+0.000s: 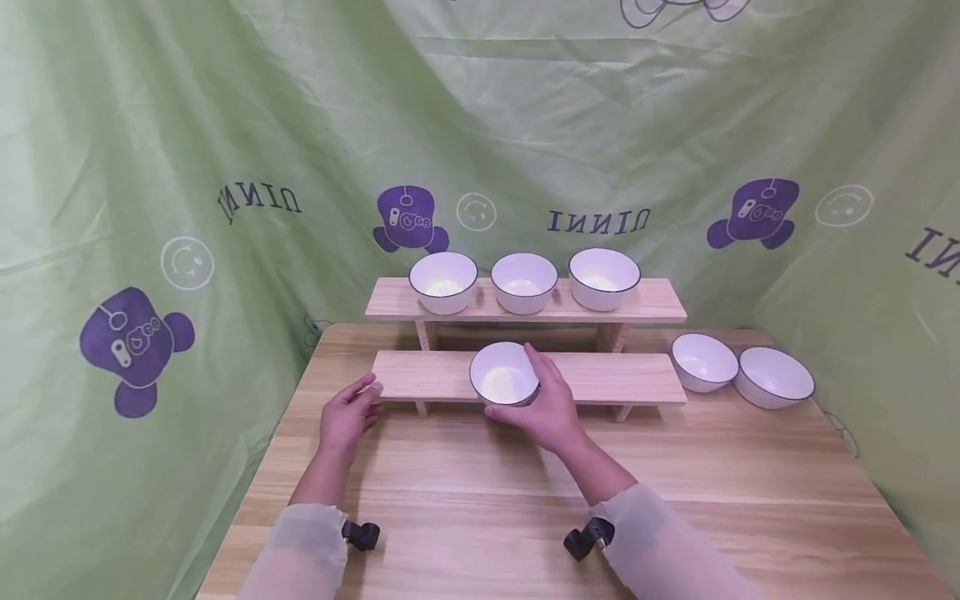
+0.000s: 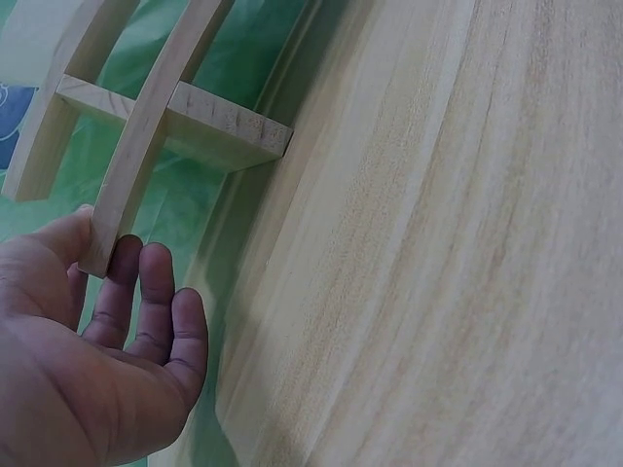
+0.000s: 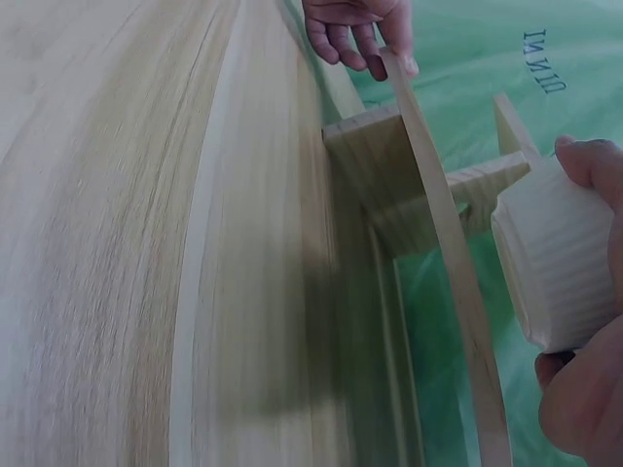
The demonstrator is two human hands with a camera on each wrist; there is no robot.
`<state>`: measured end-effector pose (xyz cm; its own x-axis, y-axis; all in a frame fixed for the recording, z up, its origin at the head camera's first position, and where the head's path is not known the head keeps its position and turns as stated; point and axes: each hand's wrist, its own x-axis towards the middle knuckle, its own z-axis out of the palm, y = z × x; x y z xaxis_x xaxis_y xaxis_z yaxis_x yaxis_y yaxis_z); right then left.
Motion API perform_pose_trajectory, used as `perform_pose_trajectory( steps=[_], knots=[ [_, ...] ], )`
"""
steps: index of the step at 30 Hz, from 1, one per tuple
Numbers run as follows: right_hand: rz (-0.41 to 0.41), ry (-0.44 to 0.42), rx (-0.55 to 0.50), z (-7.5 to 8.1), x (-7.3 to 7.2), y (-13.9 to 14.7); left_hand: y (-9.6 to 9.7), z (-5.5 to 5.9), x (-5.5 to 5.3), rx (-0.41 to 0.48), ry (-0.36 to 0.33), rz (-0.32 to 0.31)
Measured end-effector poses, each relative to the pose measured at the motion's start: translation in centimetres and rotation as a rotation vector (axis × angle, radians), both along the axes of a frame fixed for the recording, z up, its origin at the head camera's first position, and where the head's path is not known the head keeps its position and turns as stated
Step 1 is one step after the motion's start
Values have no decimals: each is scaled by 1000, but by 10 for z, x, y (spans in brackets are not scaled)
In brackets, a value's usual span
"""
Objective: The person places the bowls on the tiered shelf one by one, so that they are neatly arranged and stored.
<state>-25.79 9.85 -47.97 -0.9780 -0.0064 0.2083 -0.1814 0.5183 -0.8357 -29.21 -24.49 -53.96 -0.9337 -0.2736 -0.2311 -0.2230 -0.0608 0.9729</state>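
Note:
A white bowl (image 1: 504, 377) with a dark rim is gripped by my right hand (image 1: 553, 417), thumb on the near side and fingers on the far side. It is over the middle of the lower wooden shelf (image 1: 622, 377). In the right wrist view a gap shows between the bowl (image 3: 560, 258) and the shelf board (image 3: 443, 219). My left hand (image 1: 348, 423) pinches the left end of that lower board; in the left wrist view the thumb and index finger hold the board's end (image 2: 102, 243), the other fingers loosely bent.
Three white bowls (image 1: 523, 287) stand in a row on the upper shelf (image 1: 386, 302) behind. Two more bowls (image 1: 705, 365) (image 1: 775, 382) sit side by side on the wooden table (image 1: 450, 517), right of the lower shelf. A green printed curtain (image 1: 315, 108) surrounds the back and sides.

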Motion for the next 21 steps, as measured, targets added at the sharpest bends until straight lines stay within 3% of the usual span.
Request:
perform_pose_trajectory(
  steps=[21],
  knots=[
    [57,24,3,-3,-22,-39,-1,-1,0,2,-4,-4]
  ],
)
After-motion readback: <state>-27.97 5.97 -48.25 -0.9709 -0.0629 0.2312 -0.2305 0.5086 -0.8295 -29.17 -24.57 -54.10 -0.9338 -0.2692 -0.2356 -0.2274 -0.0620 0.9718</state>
